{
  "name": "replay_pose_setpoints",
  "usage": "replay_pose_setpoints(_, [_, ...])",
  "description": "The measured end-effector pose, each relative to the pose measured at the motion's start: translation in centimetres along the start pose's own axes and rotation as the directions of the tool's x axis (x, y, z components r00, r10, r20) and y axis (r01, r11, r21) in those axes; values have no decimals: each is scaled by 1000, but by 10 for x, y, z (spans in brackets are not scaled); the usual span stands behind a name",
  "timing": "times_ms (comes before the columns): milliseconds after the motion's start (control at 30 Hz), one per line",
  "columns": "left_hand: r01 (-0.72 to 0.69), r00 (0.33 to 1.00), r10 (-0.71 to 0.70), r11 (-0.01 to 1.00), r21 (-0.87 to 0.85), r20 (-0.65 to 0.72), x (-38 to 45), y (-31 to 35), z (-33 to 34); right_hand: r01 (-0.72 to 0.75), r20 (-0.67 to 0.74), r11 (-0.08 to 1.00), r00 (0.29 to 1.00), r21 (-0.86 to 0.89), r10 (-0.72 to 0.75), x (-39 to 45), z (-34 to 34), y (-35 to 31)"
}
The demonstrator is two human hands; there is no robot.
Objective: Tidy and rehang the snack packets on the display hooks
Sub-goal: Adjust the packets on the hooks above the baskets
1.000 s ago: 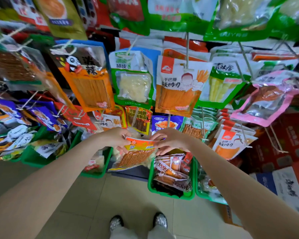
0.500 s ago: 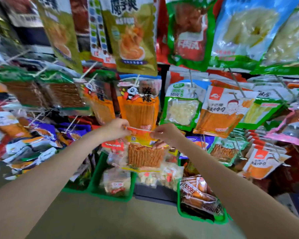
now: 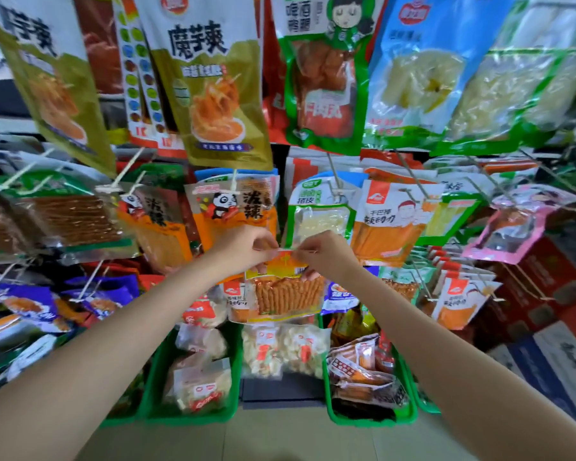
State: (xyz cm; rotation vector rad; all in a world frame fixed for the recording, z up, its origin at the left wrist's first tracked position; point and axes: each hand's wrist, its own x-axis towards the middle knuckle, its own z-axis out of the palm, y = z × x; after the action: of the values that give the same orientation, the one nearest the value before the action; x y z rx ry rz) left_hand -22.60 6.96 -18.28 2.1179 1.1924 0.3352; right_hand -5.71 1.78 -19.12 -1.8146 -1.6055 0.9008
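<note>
Fingers (image 3: 269,245) of the left hand (image 3: 243,249) and right hand (image 3: 326,257) pinch the packet (image 3: 285,291) by its top corners. It has risen from over the green bins (image 3: 373,417) toward the hooks (image 3: 335,176), ready for hanging.

hanging packets (image 3: 236,207) crowd ahead, green bins (image 3: 373,419) below, bare floor (image 3: 280,440) nearest

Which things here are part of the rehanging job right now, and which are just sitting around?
In the job:
- left hand
- right hand
- orange snack packet, pinched at its top edge by both

Just around:
- panda packet
- green bins of loose snacks
- pink packet
</note>
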Motion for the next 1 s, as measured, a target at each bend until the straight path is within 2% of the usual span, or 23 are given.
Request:
replay_pose_setpoints(100, [-28,999,31,996,87,-37,20,23,9,-3,-103,995,995,97,13,-2,-24,9])
replay_pose_setpoints(267, [-118,971,118,993,10,-209,51,60,21,23,-246,954,968,298,54,12,-66,20])
replay_pose_setpoints(400, [-133,948,128,991,3,-291,68,78,24,75,-300,958,954,276,12,29,-87,25])
replay_pose_setpoints(500, [-85,923,98,995,50,-372,80,82,23,103,-328,963,944,249,-16,39,-91,25])
replay_pose_setpoints(600, [-35,918,61,997,72,-393,91,78,22,68,-304,966,953,251,12,50,-91,22])
replay_pose_setpoints(767, [-50,900,100,990,129,-424,91,69,26,48,-161,966,987,255,-7,54,-93,20])
replay_pose_setpoints(867, [-27,884,87,990,135,-459,89,65,29,72,-164,974,986,216,-36,54,-90,19])
replay_pose_setpoints(1000, [17,866,39,994,107,-498,94,69,34,86,-171,959,984,268,-41,53,-84,23])
